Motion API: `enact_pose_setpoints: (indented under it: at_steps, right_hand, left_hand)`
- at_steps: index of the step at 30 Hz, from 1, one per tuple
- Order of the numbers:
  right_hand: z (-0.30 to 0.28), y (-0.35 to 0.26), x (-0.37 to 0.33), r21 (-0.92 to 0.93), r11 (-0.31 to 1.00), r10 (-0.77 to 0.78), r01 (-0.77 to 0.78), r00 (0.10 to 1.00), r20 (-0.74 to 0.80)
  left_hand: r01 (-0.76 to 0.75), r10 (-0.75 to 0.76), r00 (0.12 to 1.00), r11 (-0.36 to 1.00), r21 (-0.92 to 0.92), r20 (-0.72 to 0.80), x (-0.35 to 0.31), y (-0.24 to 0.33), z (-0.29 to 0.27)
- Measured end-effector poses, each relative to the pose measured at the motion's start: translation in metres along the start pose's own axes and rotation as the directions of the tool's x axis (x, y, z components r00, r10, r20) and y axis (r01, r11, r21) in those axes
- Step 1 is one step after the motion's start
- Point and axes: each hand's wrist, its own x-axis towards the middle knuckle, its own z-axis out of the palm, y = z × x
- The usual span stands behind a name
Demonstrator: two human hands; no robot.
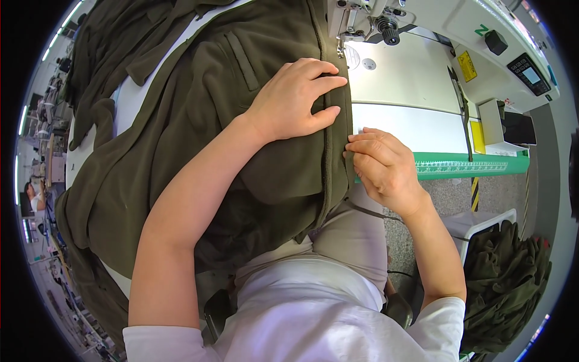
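Workshop floor with other stations curves along the far left rim, small and blurred, and from there an olive fleece garment (181,120) spreads over most of the white bench (410,78), its bulk heaped to the left and hanging off the near edge toward the person's lap. On it the left hand (292,99) lies flat, fingers spread and pressing the cloth down beside the long seam edge (329,151) that runs from the lap up to the sewing machine (422,24); its grip is released, palm down, grasping nothing. Just to the right, the right hand (383,169) pinches that same edge between thumb and fingertips, touching it at the bench's front. Judging by how things lie, the seam's far end sits at the needle while a long run below it waits between the hands, so most of this pass seems left to sew. Along the bench front lies a green strip with white ruler marks (464,166). On the machine's arm sit a yellow warning label (467,65), a green letter mark and a small dark control panel (531,73). Far right, more olive pieces (506,277) are piled by a white bin (476,223).
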Motion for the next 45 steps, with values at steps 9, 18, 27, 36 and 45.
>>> enact_pose_setpoints:
  at_steps: [9, 18, 27, 36, 45]
  right_hand:
    - [-0.003, 0.007, 0.008, -0.003, 1.0, 0.03, -0.03, 1.0, 0.01]
    - [0.0, 0.013, 0.014, 0.006, 0.999, 0.054, -0.054, 0.999, 0.01]
    - [0.001, 0.02, 0.022, -0.031, 0.994, 0.107, -0.106, 0.994, 0.039]
    - [0.005, 0.022, 0.032, -0.094, 0.984, 0.155, -0.153, 0.988, 0.013]
    - [0.005, 0.006, 0.006, -0.056, 0.998, 0.016, -0.02, 0.997, -0.072]
  left_hand:
    - [0.016, -0.016, 1.0, 0.999, -0.03, 0.023, 0.005, -0.007, 0.001]
    - [0.029, -0.028, 0.999, 0.999, -0.038, 0.046, 0.011, -0.016, 0.002]
    - [-0.049, 0.05, 0.998, 0.999, 0.017, -0.04, 0.017, -0.029, 0.009]
    - [-0.055, 0.056, 0.995, 0.998, 0.012, -0.08, 0.027, -0.046, 0.013]
    - [-0.156, 0.151, 0.984, 0.986, -0.055, -0.097, 0.029, -0.024, 0.001]
